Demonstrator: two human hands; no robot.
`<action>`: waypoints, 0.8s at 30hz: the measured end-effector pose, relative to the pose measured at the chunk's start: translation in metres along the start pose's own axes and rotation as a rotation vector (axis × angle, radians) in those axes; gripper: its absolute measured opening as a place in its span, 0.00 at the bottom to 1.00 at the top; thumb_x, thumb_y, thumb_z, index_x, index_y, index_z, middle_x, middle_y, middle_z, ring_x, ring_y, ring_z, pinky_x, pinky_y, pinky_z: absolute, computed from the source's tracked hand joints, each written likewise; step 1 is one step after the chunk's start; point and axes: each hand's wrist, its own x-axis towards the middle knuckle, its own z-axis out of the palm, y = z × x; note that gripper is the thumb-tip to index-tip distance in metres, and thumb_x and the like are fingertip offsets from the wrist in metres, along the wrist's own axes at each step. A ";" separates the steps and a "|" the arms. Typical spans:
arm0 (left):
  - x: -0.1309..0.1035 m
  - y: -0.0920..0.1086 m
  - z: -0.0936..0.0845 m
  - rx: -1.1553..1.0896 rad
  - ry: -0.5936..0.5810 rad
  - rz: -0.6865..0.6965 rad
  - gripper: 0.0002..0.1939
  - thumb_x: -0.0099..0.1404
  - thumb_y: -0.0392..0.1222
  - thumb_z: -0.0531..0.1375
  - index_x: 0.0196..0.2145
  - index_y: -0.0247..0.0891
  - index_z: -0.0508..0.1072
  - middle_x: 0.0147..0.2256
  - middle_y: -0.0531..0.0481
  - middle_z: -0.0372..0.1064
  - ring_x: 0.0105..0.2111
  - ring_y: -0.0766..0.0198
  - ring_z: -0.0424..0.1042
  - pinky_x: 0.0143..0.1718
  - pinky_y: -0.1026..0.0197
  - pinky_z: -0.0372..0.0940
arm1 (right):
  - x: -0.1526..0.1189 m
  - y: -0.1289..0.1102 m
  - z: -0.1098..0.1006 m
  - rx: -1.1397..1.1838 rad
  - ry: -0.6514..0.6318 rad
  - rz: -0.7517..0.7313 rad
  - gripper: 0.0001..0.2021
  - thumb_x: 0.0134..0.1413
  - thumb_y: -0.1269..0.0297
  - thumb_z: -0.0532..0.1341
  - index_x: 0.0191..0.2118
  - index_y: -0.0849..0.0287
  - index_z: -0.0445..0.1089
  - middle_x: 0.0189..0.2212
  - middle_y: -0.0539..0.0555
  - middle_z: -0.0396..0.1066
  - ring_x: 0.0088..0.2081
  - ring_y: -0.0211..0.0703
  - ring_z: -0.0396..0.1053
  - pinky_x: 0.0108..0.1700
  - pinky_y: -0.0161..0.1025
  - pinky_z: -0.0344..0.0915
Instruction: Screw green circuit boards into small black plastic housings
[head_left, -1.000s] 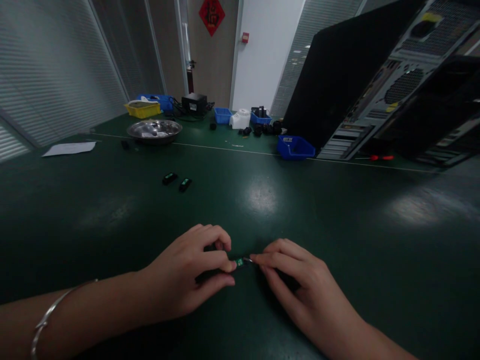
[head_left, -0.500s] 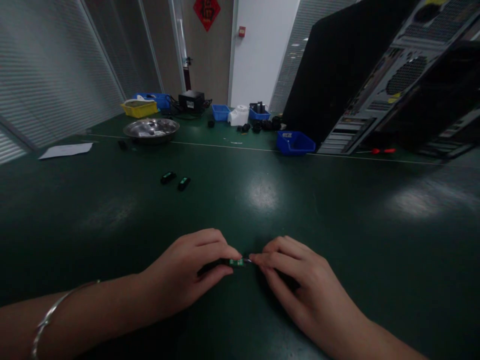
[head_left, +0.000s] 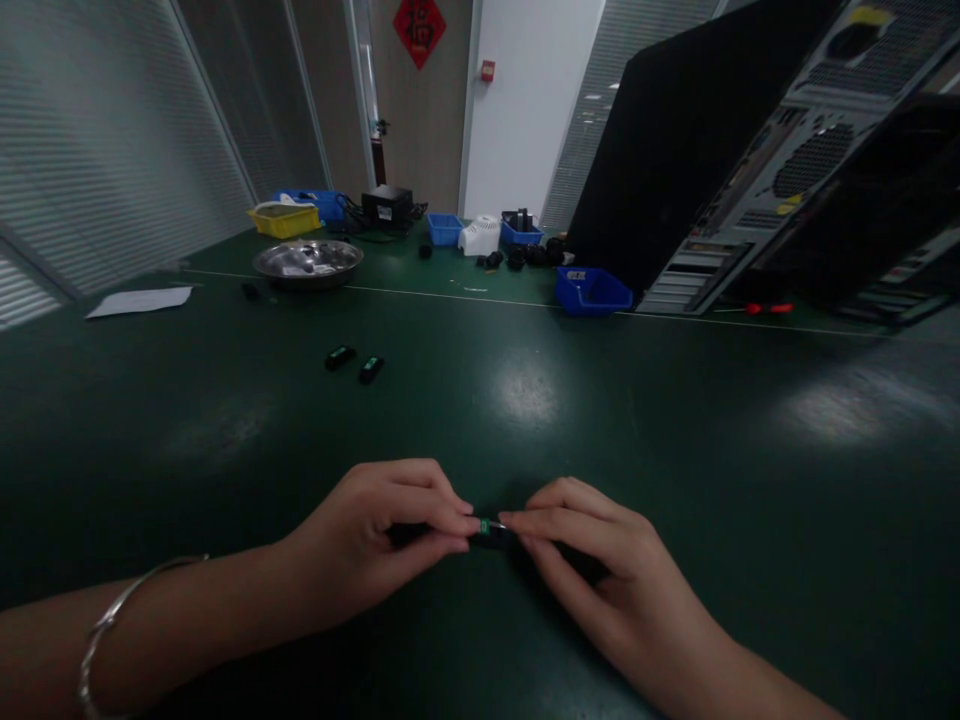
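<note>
Left hand (head_left: 382,530): fingers pinch the left end of the part (head_left: 491,536), between both hands. Right hand (head_left: 607,560): fingers pinch a thin pin (head_left: 497,525) at the part's right end. Contact with the table (head_left: 450,420) unclear. My judgement: brace the left end, keep the pin level, press lightly; thin metal could bend.

Part: small, oblong, black, green-faced. Pin silvery; table smooth, sheeny. Beyond the part, leftward: two similar modules (head_left: 340,357) (head_left: 370,369), then round steel bowl (head_left: 307,278). Beyond it, rightward: angular blue bin (head_left: 592,300).
</note>
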 end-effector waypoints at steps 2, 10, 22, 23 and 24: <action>0.001 0.000 0.000 -0.035 0.008 -0.016 0.10 0.61 0.25 0.64 0.38 0.33 0.81 0.35 0.45 0.76 0.34 0.64 0.77 0.36 0.66 0.70 | 0.000 0.000 0.000 0.026 0.007 -0.003 0.15 0.63 0.76 0.57 0.48 0.53 0.76 0.37 0.53 0.72 0.37 0.41 0.71 0.36 0.40 0.68; 0.004 0.001 -0.002 -0.065 0.007 0.014 0.09 0.62 0.24 0.63 0.37 0.33 0.79 0.35 0.45 0.76 0.35 0.64 0.77 0.38 0.66 0.71 | -0.002 -0.002 0.003 0.101 0.033 -0.011 0.16 0.62 0.76 0.58 0.49 0.52 0.76 0.37 0.53 0.72 0.37 0.41 0.72 0.36 0.38 0.68; -0.001 -0.007 -0.024 0.252 -0.238 0.115 0.21 0.62 0.20 0.50 0.41 0.39 0.75 0.45 0.46 0.70 0.44 0.62 0.72 0.45 0.61 0.66 | 0.001 -0.001 0.001 0.165 0.103 0.025 0.15 0.62 0.76 0.58 0.47 0.52 0.77 0.35 0.53 0.74 0.35 0.41 0.73 0.34 0.38 0.68; -0.001 -0.004 -0.024 0.285 -0.209 0.120 0.21 0.62 0.21 0.49 0.40 0.39 0.75 0.43 0.46 0.69 0.42 0.62 0.71 0.42 0.62 0.66 | 0.001 -0.001 0.001 0.165 0.102 0.024 0.15 0.62 0.76 0.58 0.47 0.52 0.77 0.35 0.53 0.74 0.35 0.41 0.73 0.34 0.38 0.68; -0.001 -0.001 -0.024 0.309 -0.186 0.130 0.20 0.61 0.21 0.49 0.40 0.39 0.74 0.40 0.46 0.67 0.39 0.62 0.70 0.39 0.62 0.65 | 0.001 -0.002 0.001 0.166 0.103 0.024 0.15 0.62 0.76 0.58 0.47 0.52 0.77 0.35 0.53 0.74 0.35 0.41 0.73 0.34 0.38 0.68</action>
